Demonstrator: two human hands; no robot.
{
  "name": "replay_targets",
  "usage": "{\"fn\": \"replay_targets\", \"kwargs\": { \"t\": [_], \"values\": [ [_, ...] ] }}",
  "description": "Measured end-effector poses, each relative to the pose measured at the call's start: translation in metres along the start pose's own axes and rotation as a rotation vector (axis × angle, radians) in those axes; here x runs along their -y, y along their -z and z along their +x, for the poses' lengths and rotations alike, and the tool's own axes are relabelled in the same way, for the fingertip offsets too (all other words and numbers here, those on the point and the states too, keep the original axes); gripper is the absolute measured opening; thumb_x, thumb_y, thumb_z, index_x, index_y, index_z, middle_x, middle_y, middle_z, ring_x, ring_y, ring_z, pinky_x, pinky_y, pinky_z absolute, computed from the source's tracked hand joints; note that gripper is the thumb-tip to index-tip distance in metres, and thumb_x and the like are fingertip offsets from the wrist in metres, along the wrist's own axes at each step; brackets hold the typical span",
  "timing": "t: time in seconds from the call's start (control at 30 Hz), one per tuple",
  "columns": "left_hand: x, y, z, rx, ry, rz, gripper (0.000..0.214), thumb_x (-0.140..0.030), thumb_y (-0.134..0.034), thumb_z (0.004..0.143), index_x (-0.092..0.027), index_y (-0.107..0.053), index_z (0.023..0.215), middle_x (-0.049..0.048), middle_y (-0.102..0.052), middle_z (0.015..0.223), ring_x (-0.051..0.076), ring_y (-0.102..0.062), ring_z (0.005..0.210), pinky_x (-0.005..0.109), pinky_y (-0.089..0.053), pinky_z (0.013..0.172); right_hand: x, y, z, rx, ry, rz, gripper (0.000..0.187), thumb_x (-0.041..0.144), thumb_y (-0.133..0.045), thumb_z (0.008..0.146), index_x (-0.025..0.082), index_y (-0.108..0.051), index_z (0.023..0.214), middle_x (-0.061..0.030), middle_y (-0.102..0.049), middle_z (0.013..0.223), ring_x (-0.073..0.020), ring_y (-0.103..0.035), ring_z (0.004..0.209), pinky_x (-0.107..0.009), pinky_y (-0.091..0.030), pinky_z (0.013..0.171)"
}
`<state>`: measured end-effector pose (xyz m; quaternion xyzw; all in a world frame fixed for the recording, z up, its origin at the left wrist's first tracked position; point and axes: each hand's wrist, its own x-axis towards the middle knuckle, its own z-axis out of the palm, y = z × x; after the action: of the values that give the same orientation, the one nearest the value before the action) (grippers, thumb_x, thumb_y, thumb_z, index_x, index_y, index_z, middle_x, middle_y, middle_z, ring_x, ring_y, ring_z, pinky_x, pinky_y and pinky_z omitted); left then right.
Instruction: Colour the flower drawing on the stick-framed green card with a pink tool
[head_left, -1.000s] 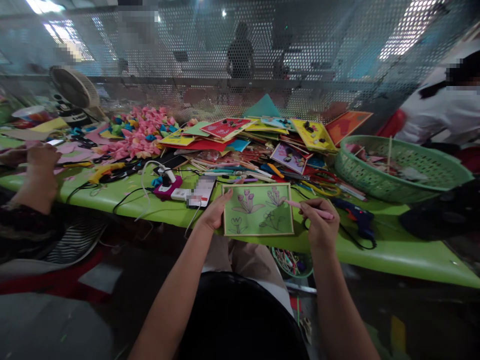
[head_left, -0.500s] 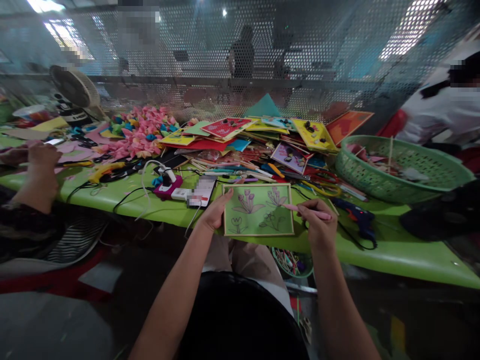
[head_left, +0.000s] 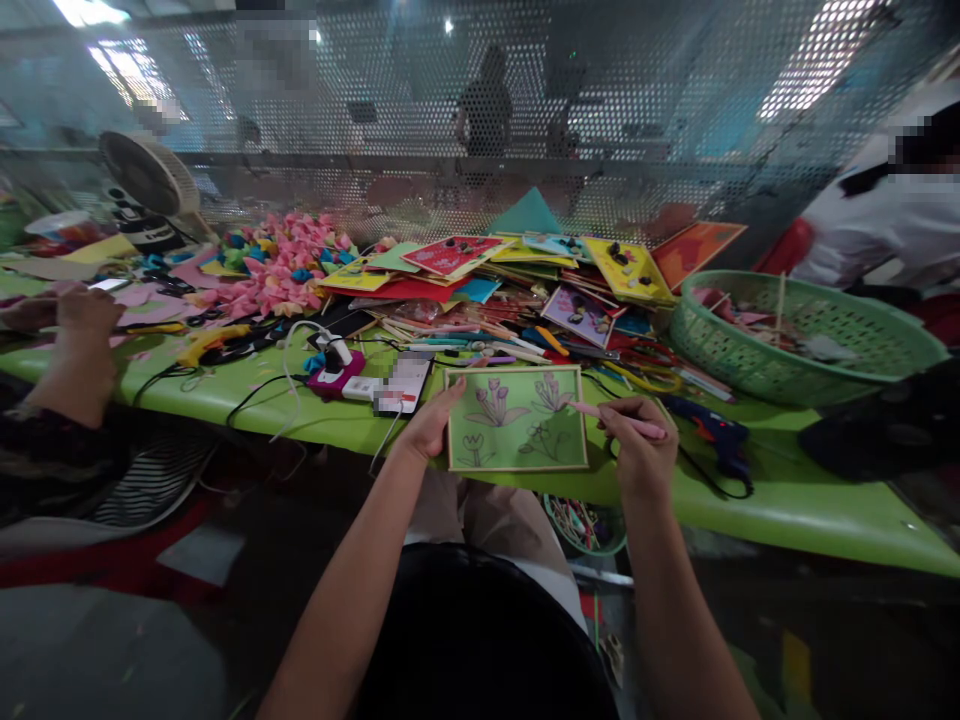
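Note:
My left hand (head_left: 435,420) grips the left edge of a framed green picture (head_left: 514,440), its thumb on the front. The picture has a pale border and drawn flowers; the upper two carry purple and pink colouring, while the lower two are outlines. A pink pen (head_left: 634,424) is pinched in my right hand (head_left: 645,445), its tip near the upper right flower. Whether the tip touches the surface I cannot tell. The picture is held at the front edge of the green table (head_left: 750,510), above my lap.
Behind lie stacked coloured cards (head_left: 457,255), pink folded-paper flowers (head_left: 292,265) and a purple power adapter (head_left: 334,375). To the right are a blue glue gun (head_left: 712,435) and a green basket (head_left: 825,375). A co-worker's hands (head_left: 82,310) rest at the left; another person sits far right.
My right hand and the pink pen have shifted very slightly to the right. My left hand and the picture stay in place.

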<state>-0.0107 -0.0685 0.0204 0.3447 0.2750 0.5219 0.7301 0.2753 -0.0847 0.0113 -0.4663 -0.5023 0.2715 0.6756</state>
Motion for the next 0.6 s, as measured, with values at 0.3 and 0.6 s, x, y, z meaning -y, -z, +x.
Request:
{"fn": "replay_targets", "kwargs": {
  "t": [0.3,0.6],
  "values": [
    [0.0010,0.0021,0.0005,0.018,-0.007,-0.014,0.062,-0.042,-0.076,0.094,-0.021,-0.062,0.150,0.0137,-0.074,0.137,0.033,-0.068,0.131,0.049,-0.047,0.119,-0.0038,0.0008,0.0006,-0.029,0.025,-0.012,0.016,0.034,-0.083,0.077,0.020,-0.075,0.079,0.0016,-0.067,0.067,-0.0151,-0.059,0.060,-0.027,-0.042,0.057],
    [0.0008,0.0015,0.0004,0.023,0.004,-0.008,0.065,-0.044,-0.078,0.093,-0.022,-0.061,0.151,0.0133,-0.074,0.137,0.032,-0.069,0.130,0.049,-0.049,0.117,-0.0038,0.0002,0.0008,0.000,0.006,-0.014,0.016,0.034,-0.084,0.076,0.020,-0.076,0.079,0.0019,-0.068,0.068,-0.0147,-0.058,0.061,-0.027,-0.043,0.058]
  ]
}}
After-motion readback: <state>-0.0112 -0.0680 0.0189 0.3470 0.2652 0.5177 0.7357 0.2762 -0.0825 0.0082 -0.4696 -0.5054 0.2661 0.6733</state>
